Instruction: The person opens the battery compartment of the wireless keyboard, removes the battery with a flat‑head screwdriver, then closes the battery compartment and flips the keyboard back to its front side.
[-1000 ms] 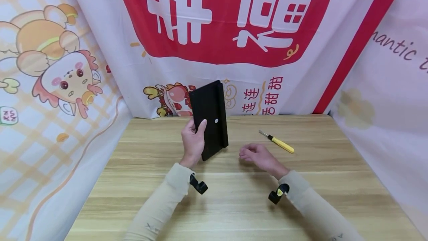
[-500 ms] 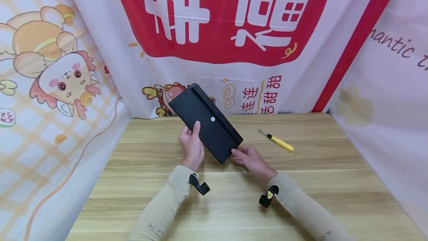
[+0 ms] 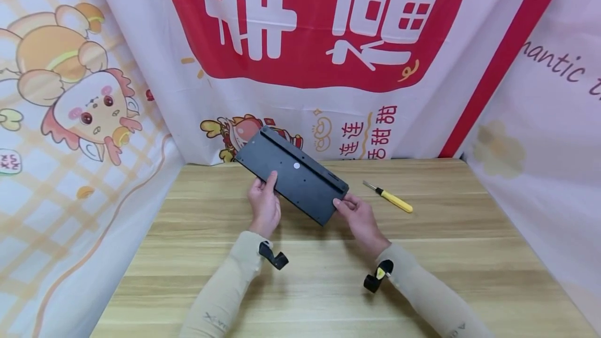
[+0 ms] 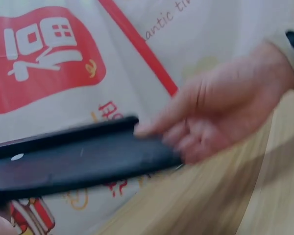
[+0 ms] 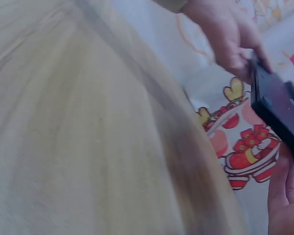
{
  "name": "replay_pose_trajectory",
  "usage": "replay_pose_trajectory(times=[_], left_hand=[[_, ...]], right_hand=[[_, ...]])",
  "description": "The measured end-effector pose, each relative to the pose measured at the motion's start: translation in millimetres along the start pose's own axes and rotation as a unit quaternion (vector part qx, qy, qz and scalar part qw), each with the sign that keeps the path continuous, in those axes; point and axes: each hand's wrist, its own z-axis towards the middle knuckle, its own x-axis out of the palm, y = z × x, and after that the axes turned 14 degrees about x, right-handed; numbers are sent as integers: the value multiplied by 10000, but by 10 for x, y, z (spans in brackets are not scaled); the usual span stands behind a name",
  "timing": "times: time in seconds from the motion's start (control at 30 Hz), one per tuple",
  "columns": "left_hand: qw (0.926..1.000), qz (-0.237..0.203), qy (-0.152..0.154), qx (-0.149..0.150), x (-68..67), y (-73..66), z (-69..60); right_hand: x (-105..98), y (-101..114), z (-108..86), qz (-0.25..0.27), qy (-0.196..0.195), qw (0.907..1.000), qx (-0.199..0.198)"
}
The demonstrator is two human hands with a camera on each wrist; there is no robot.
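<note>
- While it's held two-handed, the black panel [image 3: 286, 177] hangs in front of the cloth backdrop [image 3: 422, 129], apparently clear of the wooden table [image 3: 319, 291], slanting down to the person's right.
- Ridge [image 3: 306, 158] along its upper long edge; white dot [image 3: 297, 165] just below that, about midway, facing the wearer.
- Left hand [image 3: 264, 208]: pinches the lower long edge, left of centre, thumb on the near face.
- Right hand [image 3: 362, 220]: pinches the right short end, thumb on the near face.
- Wrist views smeared; how far the fingers wrap behind, can't say.
- Yellow-handled screwdriver [image 3: 387, 196]: on the table beyond the right hand, neither hand touching it.
- Step in hand, my read: steadying the panel between two pinches, this face on show.
- Next move calls for both grips firm and moving together; far upper-left corner has no hand on it, could swing.
</note>
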Motion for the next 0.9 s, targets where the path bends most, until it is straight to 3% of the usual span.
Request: replay_pose_trajectory(times=[0.13,0.3,0.4,0.47,0.57,0.7,0.8,0.9], left_hand=[[9993,236,-98,-274,-112,12,102],[9956,615,-2,-710,-357,-56,282],[9892,1157,273,-861,-500,-130,392],[9788,1728,548,-954,-593,-184,445],[9493,2750,1139,-1013,-719,-262,485],[8943,3870,2009,-1002,-881,-356,482],[8550,4426,2536,-939,-977,-418,452],[8256,4706,2993,-857,-1046,-457,414]], right_hand=[[-102,82,-16,-93,105,9998,-145],[-289,128,-17,-299,184,9994,-71],[-428,161,-6,-364,220,9991,-3],[-516,189,1,-453,249,9986,59],[-631,231,13,-690,255,9971,208],[-718,275,29,-979,333,9939,385],[-741,301,42,-1166,344,9915,454],[-761,310,59,-1444,258,9878,530]])
